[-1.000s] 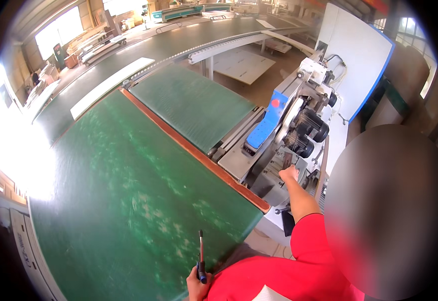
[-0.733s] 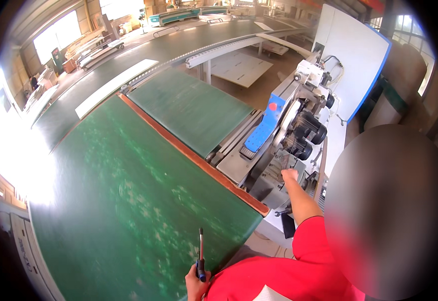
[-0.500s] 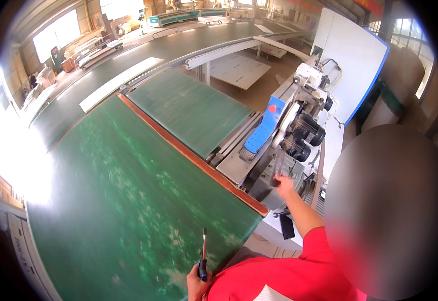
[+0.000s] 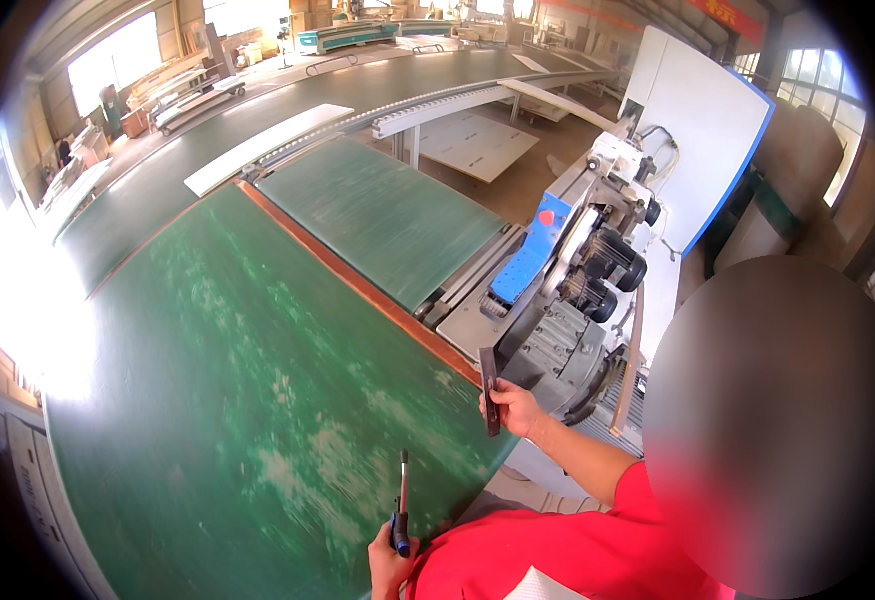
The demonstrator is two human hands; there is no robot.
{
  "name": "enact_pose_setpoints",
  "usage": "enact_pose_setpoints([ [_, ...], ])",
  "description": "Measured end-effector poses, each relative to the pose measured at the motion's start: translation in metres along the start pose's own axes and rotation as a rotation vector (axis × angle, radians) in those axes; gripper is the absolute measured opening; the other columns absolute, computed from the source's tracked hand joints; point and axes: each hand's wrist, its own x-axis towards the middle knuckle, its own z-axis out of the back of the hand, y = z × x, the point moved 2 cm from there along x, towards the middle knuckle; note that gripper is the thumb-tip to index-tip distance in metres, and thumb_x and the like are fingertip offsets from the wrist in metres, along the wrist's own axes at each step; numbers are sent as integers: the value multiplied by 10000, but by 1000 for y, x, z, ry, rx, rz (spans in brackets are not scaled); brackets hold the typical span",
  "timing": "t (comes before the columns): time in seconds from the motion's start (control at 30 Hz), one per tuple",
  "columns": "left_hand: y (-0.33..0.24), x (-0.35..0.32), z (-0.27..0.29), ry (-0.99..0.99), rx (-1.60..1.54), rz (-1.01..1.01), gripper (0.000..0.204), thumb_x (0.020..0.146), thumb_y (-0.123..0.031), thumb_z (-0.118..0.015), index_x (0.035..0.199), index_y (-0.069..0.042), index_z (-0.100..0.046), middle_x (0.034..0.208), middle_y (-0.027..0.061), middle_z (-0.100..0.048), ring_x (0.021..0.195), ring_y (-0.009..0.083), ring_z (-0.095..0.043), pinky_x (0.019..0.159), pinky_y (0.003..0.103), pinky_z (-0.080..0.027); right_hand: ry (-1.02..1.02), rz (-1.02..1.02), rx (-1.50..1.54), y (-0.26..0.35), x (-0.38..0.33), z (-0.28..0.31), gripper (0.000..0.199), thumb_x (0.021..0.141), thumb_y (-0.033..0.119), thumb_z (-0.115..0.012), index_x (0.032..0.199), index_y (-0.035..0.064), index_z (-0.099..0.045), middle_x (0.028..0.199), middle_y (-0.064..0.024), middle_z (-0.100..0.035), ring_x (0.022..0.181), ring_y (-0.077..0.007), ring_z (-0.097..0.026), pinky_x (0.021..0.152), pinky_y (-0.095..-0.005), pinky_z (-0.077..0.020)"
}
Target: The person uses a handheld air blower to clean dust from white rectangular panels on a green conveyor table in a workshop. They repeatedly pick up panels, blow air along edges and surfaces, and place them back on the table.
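In my right hand (image 4: 519, 412) is a dark, narrow, flat bar (image 4: 487, 372), standing nearly upright between the fingers. I cannot make out exactly what kind of piece it is. It is over the near right corner of the green table (image 4: 257, 400), close to the machine's grey metal housing (image 4: 557, 345). Lower down, my left hand (image 4: 389, 562) is closed around the blue-and-black handle of what looks like an air blow gun (image 4: 402, 525). Its thin metal tube with a black tip points away from me over the green surface.
A brown-red strip (image 4: 357, 275) edges the table, with a second green panel (image 4: 382, 220) beyond it. At the right stands a machine with black motors (image 4: 612, 260), a blue guard (image 4: 532, 255) and a tall white cover (image 4: 692, 130). A white board (image 4: 267, 150) lies far left.
My right hand has drawn back from the machine, towards me and left, bringing the dark bar over the table corner. The left hand has stayed nearly in place, holding the blow gun.
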Motion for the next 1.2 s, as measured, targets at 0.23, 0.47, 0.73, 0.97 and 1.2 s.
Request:
enact_pose_setpoints([
  [0.23, 0, 0, 5, 8, -36, -15, 445, 705, -191, -713, 1116, -35, -639, 730, 154, -625, 646, 271, -634, 662, 353, -510, 100, -63, -54, -7, -17, -16, 170, 930, 261, -631, 931, 121, -536, 680, 2, -506, 611, -133, -503, 576, -288, -424],
  [0.47, 13, 5, 6, 9, -53, -25, 439, 704, -198, -718, 1096, -22, -632, 750, 170, -637, 671, 301, -648, 670, 370, -511, 91, -42, -215, -15, -24, -30, 217, 915, 251, -662, 837, 142, -492, 643, 57, -435, 541, -59, -428, 503, -222, -358],
  [0.73, 17, 5, 7, -3, -72, -26, 371, 710, -176, -708, 1029, -1, -637, 693, 93, -606, 642, 192, -602, 639, 316, -494, 108, -48, -196, -27, -23, -32, 149, 908, 142, -612, 829, 133, -487, 645, 55, -433, 534, -55, -405, 489, -220, -336],
  [0.97, 16, 3, 6, -16, -81, -32, 324, 712, -167, -697, 978, 10, -640, 655, 55, -581, 609, 132, -566, 607, 287, -478, 129, -41, -212, -31, -21, -33, 117, 899, 125, -607, 852, 110, -502, 645, 38, -449, 537, -63, -413, 502, -227, -343],
  [1.2, 7, 0, 10, 16, -41, 25, 461, 703, -207, -715, 1120, -28, -633, 764, 167, -637, 689, 283, -645, 690, 358, -508, 125, -14, -235, -33, -24, -36, 110, 890, 115, -607, 856, 92, -505, 648, 20, -466, 540, -73, -426, 503, -235, -345],
])
